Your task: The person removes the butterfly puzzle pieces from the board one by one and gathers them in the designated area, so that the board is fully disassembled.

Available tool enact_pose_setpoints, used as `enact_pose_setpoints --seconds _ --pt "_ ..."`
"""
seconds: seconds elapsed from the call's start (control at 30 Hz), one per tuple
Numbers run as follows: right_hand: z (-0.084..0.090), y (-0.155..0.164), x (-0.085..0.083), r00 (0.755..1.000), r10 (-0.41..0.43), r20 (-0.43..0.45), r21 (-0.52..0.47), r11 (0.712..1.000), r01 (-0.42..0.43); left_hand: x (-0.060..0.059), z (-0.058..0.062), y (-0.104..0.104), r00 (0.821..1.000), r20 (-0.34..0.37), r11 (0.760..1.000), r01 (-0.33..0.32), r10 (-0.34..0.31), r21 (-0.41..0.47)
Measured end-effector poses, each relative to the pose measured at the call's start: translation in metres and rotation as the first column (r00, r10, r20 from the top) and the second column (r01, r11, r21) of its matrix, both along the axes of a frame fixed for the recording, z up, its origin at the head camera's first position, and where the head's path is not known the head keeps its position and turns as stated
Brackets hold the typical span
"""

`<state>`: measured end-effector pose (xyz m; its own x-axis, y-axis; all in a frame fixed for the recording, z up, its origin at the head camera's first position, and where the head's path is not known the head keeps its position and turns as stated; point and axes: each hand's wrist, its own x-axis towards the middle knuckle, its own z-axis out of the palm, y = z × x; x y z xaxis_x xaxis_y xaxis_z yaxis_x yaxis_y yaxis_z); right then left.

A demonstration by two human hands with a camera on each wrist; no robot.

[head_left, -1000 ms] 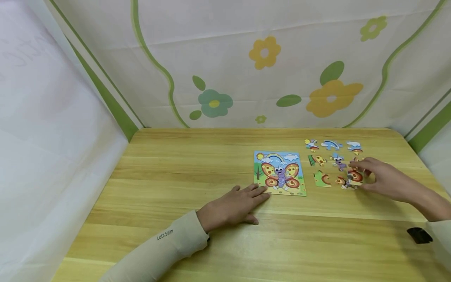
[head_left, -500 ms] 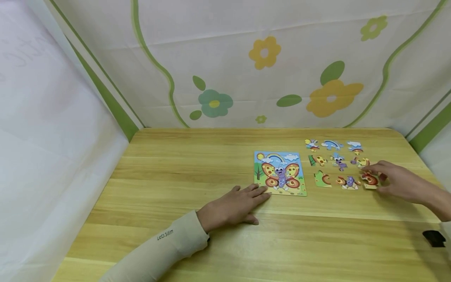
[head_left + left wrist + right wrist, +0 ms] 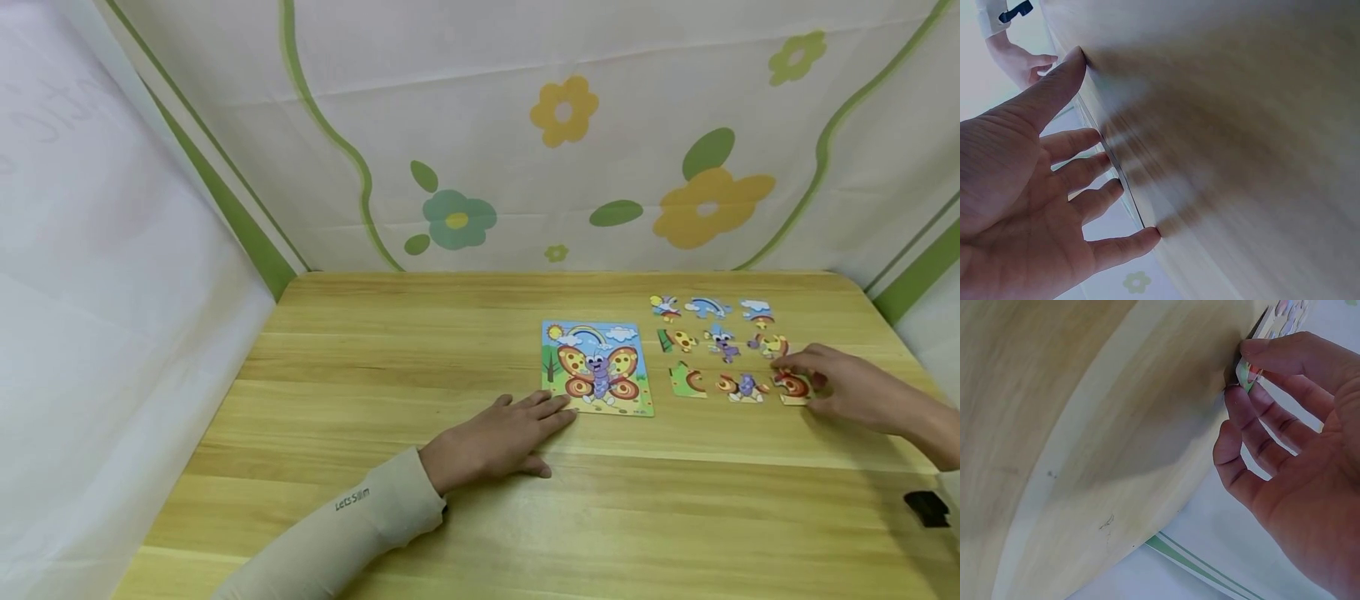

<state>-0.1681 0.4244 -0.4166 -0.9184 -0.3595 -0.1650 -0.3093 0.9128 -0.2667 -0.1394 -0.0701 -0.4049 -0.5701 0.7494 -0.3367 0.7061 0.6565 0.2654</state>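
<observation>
My right hand (image 3: 843, 387) pinches one puzzle piece (image 3: 792, 387) between thumb and fingertips; the right wrist view shows the thumb on top and a finger under its edge, with the piece (image 3: 1249, 374) low against the wooden table (image 3: 420, 350). My left hand (image 3: 495, 437) lies flat, fingers spread and straight, palm down on the wood, the fingertips touching the lower left corner of the puzzle board (image 3: 597, 367).

I count nine loose pieces, the one in my fingers included, laid in three rows of three just left of my right hand. The piece I hold sits at the right end of the nearest row, in line with two others: an orange and purple one (image 3: 742, 387) right beside it and a green one with an orange curve (image 3: 687, 380) further left. The middle row lies beyond my fingertips, the far row of sky pieces (image 3: 707, 307) beyond that. There is one board, between my two hands, closer to the left.

My right forearm comes in from the right edge, wrist low over the table; my left arm, in a beige sleeve (image 3: 337, 533), reaches in from the lower left.

The held piece shows a red-orange swirl on yellow with a pale base. The board pictures a butterfly with orange wings, a rainbow, sun and clouds.
</observation>
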Motion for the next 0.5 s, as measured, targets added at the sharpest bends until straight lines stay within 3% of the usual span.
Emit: enact_pose_setpoints --seconds 0.5 --pt "-0.0016 -0.0003 0.0025 1.000 -0.014 0.018 -0.014 1.000 0.015 -0.0014 -0.0006 -0.0005 1.000 -0.005 1.000 0.007 -0.007 -0.003"
